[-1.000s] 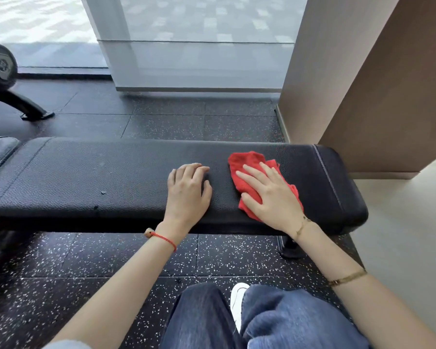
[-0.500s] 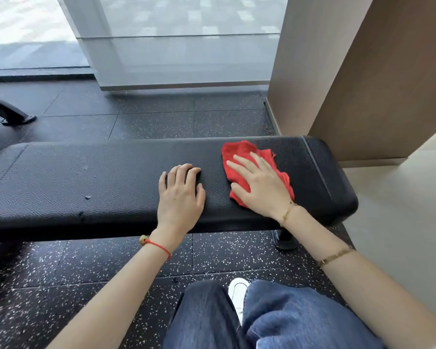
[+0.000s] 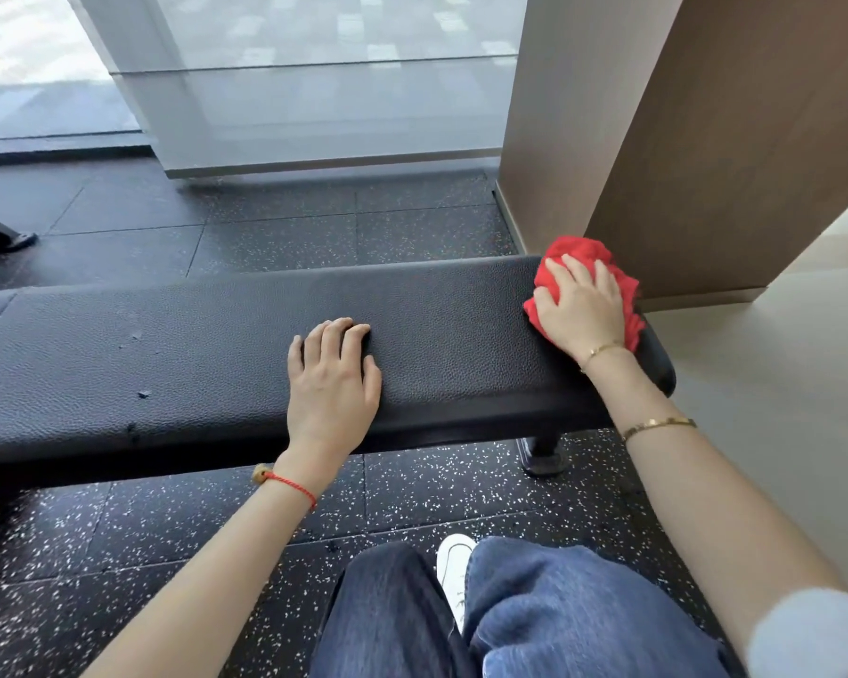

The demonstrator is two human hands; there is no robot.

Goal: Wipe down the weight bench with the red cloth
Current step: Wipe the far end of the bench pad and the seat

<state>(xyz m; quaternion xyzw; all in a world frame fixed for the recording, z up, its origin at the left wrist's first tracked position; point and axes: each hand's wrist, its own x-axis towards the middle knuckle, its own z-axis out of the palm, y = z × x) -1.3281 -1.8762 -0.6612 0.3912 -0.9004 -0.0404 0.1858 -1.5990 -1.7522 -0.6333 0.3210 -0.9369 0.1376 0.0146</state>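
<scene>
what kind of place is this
Most likely a gym: a padded black weight bench, speckled rubber tile flooring, and the foot of another machine at the left edge.

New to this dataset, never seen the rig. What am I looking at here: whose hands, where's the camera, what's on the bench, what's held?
There is no machine here: a person works with two bare hands, and the single picture comes from a wide-angle camera worn on their head, looking forward and down. That is why you see both forearms, the jeans and a white shoe at the bottom.

The long black padded surface is the weight bench, standing on speckled rubber flooring. The left hand rests flat on the pad, holding nothing. The right hand presses a bunched red cloth onto the bench's right end. Nothing else lies on the pad; a few small scuffs mark it toward the left.
</scene>
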